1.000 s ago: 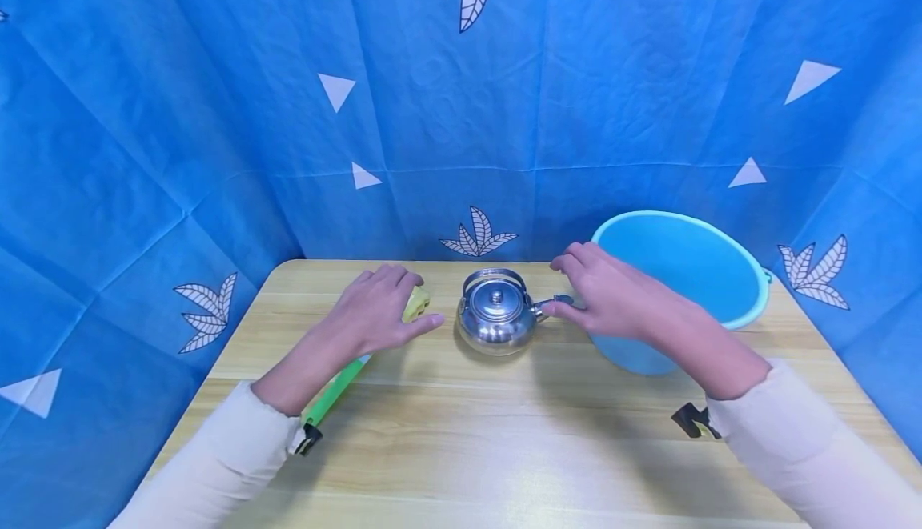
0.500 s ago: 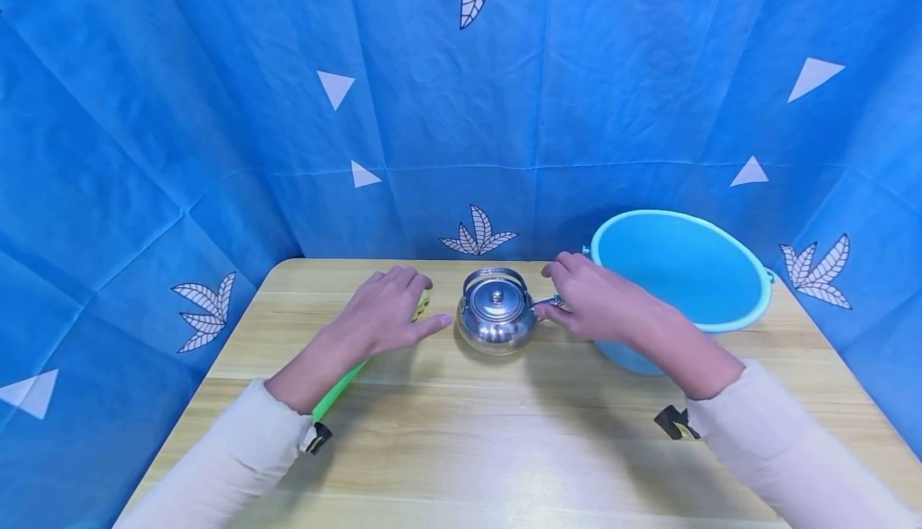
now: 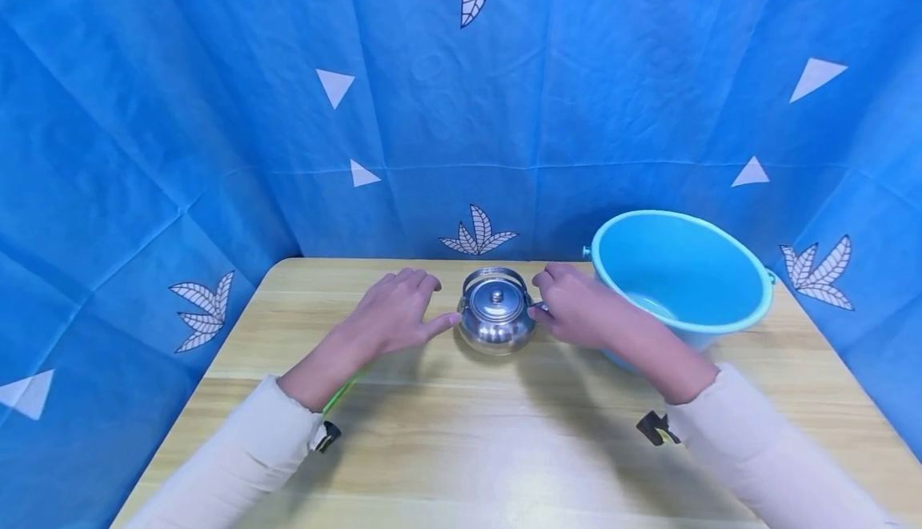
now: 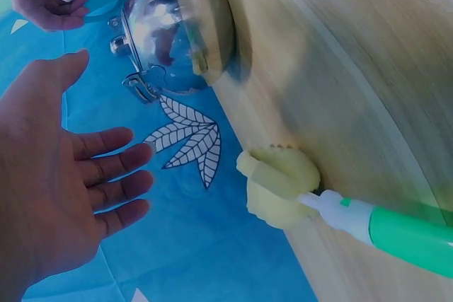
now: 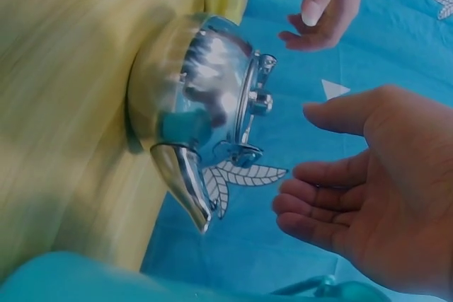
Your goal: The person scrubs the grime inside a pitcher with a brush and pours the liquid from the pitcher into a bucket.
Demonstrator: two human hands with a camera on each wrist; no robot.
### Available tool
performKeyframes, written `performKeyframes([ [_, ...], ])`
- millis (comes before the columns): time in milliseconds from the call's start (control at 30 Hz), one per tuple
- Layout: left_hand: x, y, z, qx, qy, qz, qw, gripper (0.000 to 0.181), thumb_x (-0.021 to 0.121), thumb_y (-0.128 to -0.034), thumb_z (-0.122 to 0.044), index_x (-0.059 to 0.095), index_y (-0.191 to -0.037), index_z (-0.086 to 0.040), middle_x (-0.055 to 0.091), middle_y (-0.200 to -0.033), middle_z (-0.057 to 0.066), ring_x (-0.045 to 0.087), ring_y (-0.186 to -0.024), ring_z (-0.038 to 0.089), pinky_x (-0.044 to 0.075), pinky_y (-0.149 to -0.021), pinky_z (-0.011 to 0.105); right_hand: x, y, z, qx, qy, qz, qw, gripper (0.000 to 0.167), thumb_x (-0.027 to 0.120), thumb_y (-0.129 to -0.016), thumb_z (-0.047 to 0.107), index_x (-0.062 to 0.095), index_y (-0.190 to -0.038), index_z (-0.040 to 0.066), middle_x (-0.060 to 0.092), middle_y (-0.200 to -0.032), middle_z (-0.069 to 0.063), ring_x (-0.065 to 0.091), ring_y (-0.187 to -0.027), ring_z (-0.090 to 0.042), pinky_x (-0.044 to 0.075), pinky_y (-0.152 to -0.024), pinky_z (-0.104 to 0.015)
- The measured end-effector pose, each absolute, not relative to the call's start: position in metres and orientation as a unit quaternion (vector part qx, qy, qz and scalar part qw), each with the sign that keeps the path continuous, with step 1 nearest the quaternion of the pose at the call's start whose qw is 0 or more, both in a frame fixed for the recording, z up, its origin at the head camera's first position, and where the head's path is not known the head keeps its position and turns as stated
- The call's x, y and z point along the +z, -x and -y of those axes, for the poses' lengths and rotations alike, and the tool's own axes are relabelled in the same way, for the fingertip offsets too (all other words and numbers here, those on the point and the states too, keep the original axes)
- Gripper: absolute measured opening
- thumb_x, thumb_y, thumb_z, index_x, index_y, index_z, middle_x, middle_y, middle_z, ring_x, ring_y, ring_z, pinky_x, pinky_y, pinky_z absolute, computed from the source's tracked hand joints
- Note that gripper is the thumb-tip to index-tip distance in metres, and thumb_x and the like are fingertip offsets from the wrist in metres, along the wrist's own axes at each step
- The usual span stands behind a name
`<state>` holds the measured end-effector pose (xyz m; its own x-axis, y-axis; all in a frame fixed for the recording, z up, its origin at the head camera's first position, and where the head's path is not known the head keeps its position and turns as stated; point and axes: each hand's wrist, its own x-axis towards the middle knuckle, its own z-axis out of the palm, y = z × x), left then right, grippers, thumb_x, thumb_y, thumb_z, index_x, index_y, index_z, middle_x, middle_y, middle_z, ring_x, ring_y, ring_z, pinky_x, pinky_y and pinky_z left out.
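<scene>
Between the two hands stands a small shiny metal teapot (image 3: 497, 313), upright on the table, lid on, its spout to the right. The left hand (image 3: 394, 310) hovers at the teapot's left, thumb toward it, fingers loosely spread and holding nothing. In the left wrist view that palm faces the pot with a gap. The right hand (image 3: 579, 305) is above the spout (image 5: 185, 185) on the right side. In the right wrist view its fingers are slightly bent, apart from the metal, and hold nothing. The head view hides most of the spout behind this hand.
A light blue bucket (image 3: 763, 317) stands at the right back. Left of the teapot, under the left hand, lie a pale yellow lumpy object (image 4: 283, 182) and a tool with a green handle (image 4: 410, 238). A blue patterned curtain (image 3: 432, 97) hangs behind the wooden table (image 3: 461, 449).
Both hands have moved inward toward the teapot, the right one leftward over the spout, the left one slightly rightward. The teapot stays in place.
</scene>
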<state>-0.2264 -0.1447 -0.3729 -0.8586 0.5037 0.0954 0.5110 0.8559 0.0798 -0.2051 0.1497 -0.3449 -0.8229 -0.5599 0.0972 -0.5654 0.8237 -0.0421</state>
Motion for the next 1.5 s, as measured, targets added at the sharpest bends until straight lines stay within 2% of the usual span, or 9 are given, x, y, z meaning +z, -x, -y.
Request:
performKeyframes([
  [267, -0.377, 0.228, 0.141, -0.057, 0.272, 0.96, 0.037, 0.07, 0.055, -0.0983, -0.066, 0.065, -0.13, -0.004, 0.071, -0.123, 0.012, 0.066, -0.118, 0.031, 0.054, -0.104, 0.05, -0.352, 0.208, -0.144, 0.041, -0.289, 0.956, 0.039, 0.031, 0.07, -0.098, 0.024, 0.069, -0.107, -0.005, 0.067, -0.094, -0.014, 0.062, -0.087, -0.024, 0.059, -0.077, -0.039],
  [467, -0.379, 0.23, 0.137, -0.054, 0.278, 0.958, 0.037, 0.07, 0.05, -0.0998, -0.067, 0.065, -0.129, -0.005, 0.072, -0.122, 0.011, 0.066, -0.116, 0.03, 0.055, -0.102, 0.047, -0.36, 0.212, -0.142, 0.053, -0.284, 0.957, 0.033, 0.03, 0.07, -0.098, 0.023, 0.07, -0.107, -0.005, 0.068, -0.094, -0.014, 0.064, -0.087, -0.025, 0.06, -0.077, -0.038],
  [767, -0.384, 0.235, 0.13, -0.053, 0.289, 0.955, 0.039, 0.068, 0.05, -0.1006, -0.065, 0.067, -0.126, -0.004, 0.072, -0.12, 0.01, 0.067, -0.114, 0.029, 0.057, -0.099, 0.045, -0.369, 0.219, -0.142, 0.068, -0.271, 0.96, 0.022, 0.029, 0.069, -0.099, 0.024, 0.069, -0.106, -0.005, 0.067, -0.093, -0.012, 0.063, -0.086, -0.023, 0.059, -0.076, -0.038],
  [967, -0.388, 0.238, 0.126, -0.059, 0.286, 0.956, 0.036, 0.065, 0.052, -0.1009, -0.063, 0.067, -0.125, -0.004, 0.073, -0.12, 0.011, 0.067, -0.115, 0.029, 0.057, -0.099, 0.046, -0.376, 0.224, -0.141, 0.074, -0.269, 0.96, 0.03, 0.032, 0.069, -0.099, 0.024, 0.069, -0.109, -0.007, 0.069, -0.097, -0.015, 0.065, -0.089, -0.026, 0.059, -0.079, -0.041],
  [1400, -0.397, 0.246, 0.119, -0.051, 0.277, 0.959, 0.021, 0.066, 0.045, -0.1039, -0.063, 0.067, -0.126, -0.004, 0.072, -0.119, 0.011, 0.066, -0.113, 0.027, 0.057, -0.097, 0.044, -0.386, 0.23, -0.141, 0.065, -0.275, 0.958, 0.054, 0.032, 0.066, -0.101, 0.024, 0.069, -0.106, -0.007, 0.069, -0.096, -0.017, 0.066, -0.091, -0.03, 0.059, -0.085, -0.044],
  [1500, -0.398, 0.246, 0.115, -0.046, 0.275, 0.96, 0.019, 0.065, 0.043, -0.1054, -0.06, 0.065, -0.128, -0.002, 0.072, -0.122, 0.014, 0.066, -0.115, 0.029, 0.056, -0.101, 0.046, -0.389, 0.232, -0.14, 0.068, -0.273, 0.958, 0.052, 0.032, 0.064, -0.102, 0.024, 0.069, -0.105, -0.007, 0.068, -0.095, -0.017, 0.066, -0.09, -0.03, 0.059, -0.084, -0.044],
])
